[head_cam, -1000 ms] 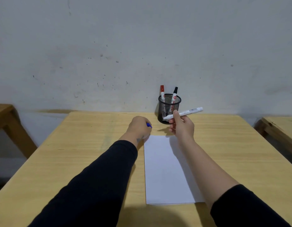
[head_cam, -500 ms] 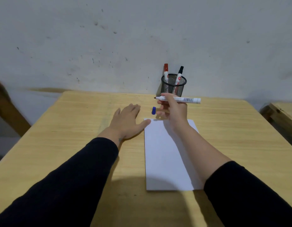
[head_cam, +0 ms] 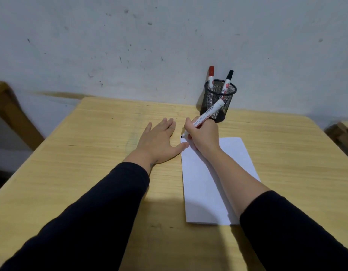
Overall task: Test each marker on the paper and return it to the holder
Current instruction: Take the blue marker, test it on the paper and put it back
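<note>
A white sheet of paper [head_cam: 235,161] lies on the wooden table [head_cam: 91,153]. My right hand [head_cam: 203,136] grips an uncapped white marker [head_cam: 207,115], tilted, its dark tip just above the paper's far left corner. My left hand [head_cam: 158,141] lies flat on the table, fingers spread, with its thumb touching the paper's left edge. A black mesh holder [head_cam: 218,102] stands at the back by the wall with a red-capped marker [head_cam: 211,75] and a black-capped marker [head_cam: 228,80] upright in it. The blue cap is hidden.
A stained white wall [head_cam: 149,45] rises right behind the table. Wooden furniture edges show at the far left [head_cam: 5,106] and far right [head_cam: 341,133].
My right hand turned the marker from level to a writing grip and lowered its tip to the paper's corner. My left hand stayed flat on the table. The blue cap is out of sight.
</note>
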